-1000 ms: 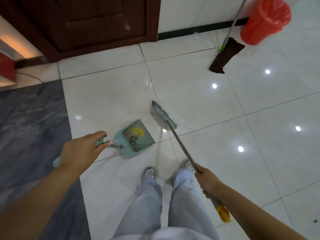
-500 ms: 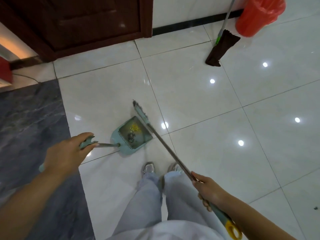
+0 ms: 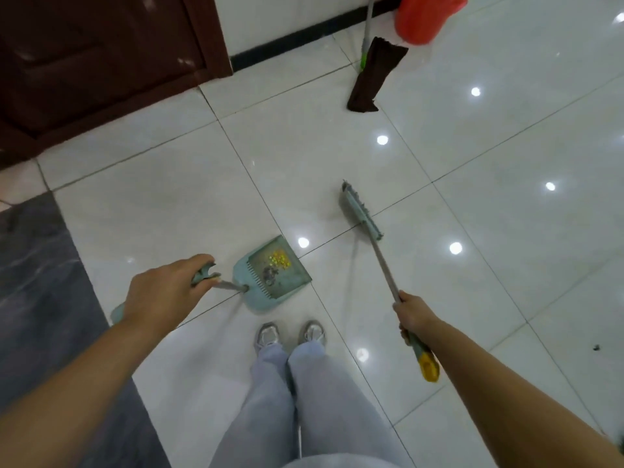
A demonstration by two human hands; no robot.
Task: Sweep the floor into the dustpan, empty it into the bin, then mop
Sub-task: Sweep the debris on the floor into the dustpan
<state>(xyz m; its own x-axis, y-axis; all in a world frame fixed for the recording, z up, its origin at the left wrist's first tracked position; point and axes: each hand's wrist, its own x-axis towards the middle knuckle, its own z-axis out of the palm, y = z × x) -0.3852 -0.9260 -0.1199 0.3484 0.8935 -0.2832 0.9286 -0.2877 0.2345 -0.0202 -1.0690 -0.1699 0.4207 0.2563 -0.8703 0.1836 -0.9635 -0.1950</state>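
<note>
While your left hand grips the loaded dustpan handle and your right hand holds the broom, the red bin stands far ahead-right, nearer your right hand.

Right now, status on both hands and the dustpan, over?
Left hand grips dustpan handle; right hand grips broom. Dustpan loaded with debris, on floor. Bin ahead; mop near it.

Home interior suggested: glossy white floor tiles, dark wooden door far left, black skirting, grey marble-look slab near left
</note>
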